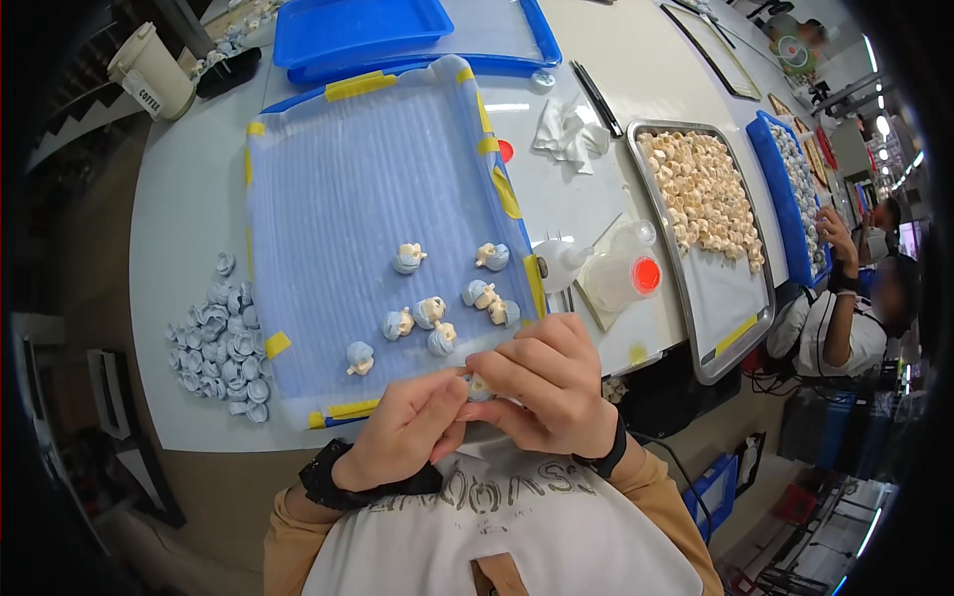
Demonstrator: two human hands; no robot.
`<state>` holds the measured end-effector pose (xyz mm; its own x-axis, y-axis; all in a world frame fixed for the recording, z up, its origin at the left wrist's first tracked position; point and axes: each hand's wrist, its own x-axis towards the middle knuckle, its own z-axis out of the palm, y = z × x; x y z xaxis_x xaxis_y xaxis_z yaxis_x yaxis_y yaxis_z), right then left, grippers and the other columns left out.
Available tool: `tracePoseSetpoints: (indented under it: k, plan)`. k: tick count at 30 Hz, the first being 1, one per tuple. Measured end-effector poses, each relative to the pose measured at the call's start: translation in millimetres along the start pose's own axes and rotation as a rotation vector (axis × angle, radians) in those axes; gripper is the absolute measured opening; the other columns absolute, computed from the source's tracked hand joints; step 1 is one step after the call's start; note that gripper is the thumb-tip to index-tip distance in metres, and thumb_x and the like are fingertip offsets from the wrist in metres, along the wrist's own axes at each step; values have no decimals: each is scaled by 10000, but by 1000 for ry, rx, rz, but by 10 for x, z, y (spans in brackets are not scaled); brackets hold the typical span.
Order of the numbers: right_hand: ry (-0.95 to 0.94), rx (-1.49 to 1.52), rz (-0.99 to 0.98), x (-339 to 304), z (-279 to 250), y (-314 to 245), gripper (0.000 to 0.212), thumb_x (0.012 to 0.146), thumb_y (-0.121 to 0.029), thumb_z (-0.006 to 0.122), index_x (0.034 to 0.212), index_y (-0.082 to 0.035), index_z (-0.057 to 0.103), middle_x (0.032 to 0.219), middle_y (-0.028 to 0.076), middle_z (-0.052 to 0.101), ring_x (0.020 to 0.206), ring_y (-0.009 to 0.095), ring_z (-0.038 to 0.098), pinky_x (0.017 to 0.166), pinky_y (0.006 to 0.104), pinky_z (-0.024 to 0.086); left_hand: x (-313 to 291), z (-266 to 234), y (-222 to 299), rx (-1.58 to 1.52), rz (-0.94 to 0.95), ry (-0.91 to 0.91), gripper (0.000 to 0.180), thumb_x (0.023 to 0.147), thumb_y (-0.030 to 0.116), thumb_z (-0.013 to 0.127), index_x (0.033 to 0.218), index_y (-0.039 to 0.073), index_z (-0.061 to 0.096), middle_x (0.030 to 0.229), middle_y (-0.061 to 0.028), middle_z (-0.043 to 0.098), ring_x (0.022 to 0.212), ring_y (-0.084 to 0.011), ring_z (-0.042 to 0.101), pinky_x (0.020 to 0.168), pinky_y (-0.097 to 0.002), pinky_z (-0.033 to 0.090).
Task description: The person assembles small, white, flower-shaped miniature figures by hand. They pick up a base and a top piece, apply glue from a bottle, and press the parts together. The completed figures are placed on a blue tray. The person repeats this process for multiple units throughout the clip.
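Note:
My left hand [405, 429] and my right hand [549, 385] meet at the near edge of a lined tray, fingers closed. Between their fingertips is a small doll head [479, 388], pale and bluish, mostly hidden by my right fingers. Past my hands, several doll heads with light-blue hair and cream faces lie scattered on the tray's cloth; one doll head [360, 359] is at the left, another doll head [408, 258] farther back. The tray liner [328, 199] is whitish-blue cloth, held by yellow tape.
Light-blue hair shells [224, 348] are heaped left of the tray. To the right stand clear bottles [628, 276], one with a red cap, and a metal tray [708, 370] of cream pieces. A black pen [596, 99], crumpled tissue [571, 134] and blue trays [363, 35] lie farther back. Another person [835, 328] sits at right.

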<state>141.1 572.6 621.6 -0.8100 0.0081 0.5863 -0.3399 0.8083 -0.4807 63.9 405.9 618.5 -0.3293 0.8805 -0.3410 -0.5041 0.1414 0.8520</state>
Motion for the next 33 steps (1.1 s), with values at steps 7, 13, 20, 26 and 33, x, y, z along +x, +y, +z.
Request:
tracePoseSetpoints:
  k: [7,13,20,26,33]
  plan:
    - [-85,52,5,-103,-18,-17,315,674,-297,708,839,-43,622,687,10,511,613,193,469,593,314,345,-60,-37,17,134,9,-53,335,985,272,367,1034,-31,503,640,-24,486,512,-47,404,443,-197,313]
    - [-108,-117,151,-142,-78,95,314,677,-204,715,927,-47,607,754,28,524,675,211,476,631,328,356,-171,-138,92,-177,418,450,356,953,163,392,1250,-29,352,971,-155,532,631,-117,548,482,-202,447]
    - [-329,-157,257,-128,40,-27,447,706,-130,690,1123,-40,554,984,56,542,895,232,514,772,345,385,-239,-256,76,-95,322,272,378,890,65,493,1228,-60,381,1111,-209,536,791,-148,596,530,-205,494]
    - [-18,-155,335,-339,-715,-19,300,704,-35,674,1002,-17,639,910,134,633,818,262,605,755,357,471,-120,-212,41,-77,469,506,363,901,97,487,1228,-57,450,1228,-194,509,845,-152,587,681,-236,509]
    - [-337,-659,733,-1060,-2274,1761,626,815,-128,645,1376,-123,367,1291,213,424,1091,323,496,929,371,395,-178,-266,114,-135,503,414,393,891,141,496,1228,-51,436,1122,-193,554,750,-130,584,635,-229,495]
